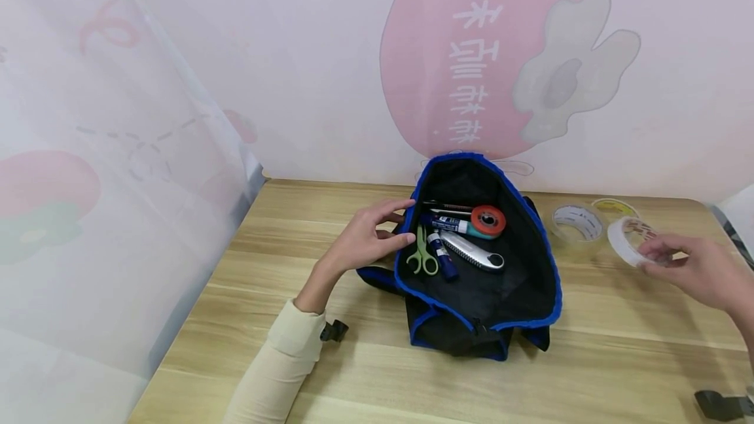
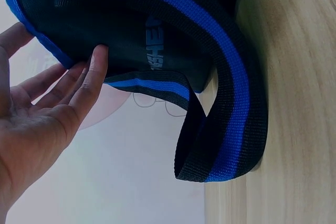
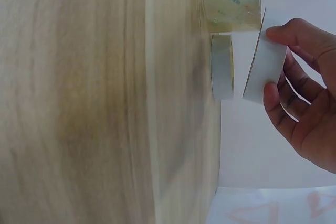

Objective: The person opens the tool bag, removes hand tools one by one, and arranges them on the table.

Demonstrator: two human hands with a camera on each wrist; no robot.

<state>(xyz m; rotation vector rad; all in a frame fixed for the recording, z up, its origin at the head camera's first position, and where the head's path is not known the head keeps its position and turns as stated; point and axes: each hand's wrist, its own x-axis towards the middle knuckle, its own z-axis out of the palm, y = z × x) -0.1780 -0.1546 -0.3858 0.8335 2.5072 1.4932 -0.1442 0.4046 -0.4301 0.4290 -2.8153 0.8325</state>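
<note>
In the right wrist view my right hand (image 3: 310,87) pinches a roll of white tape (image 3: 265,69) between thumb and fingers, tilted and apart from the roll beside it. My left hand (image 1: 374,234) touches the left rim of a black tool bag (image 1: 518,293) with blue trim, its fingers fairly straight and spread. Within the bag lie green-handled scissors (image 1: 422,260), a silver utility knife (image 1: 474,252), a red tape roll (image 1: 489,220) partly over a teal one, and blue tubes with printed labels (image 1: 443,259). Dark slim pens (image 1: 450,208) lie behind them.
A clear tape roll (image 1: 578,226) stands right of the bag, with a yellowish-rimmed white roll (image 1: 615,205) behind it. The bag's blue-striped strap (image 2: 236,98) loops out on its left. The wooden table (image 1: 235,319) meets a printed curtain (image 1: 324,84) at the back.
</note>
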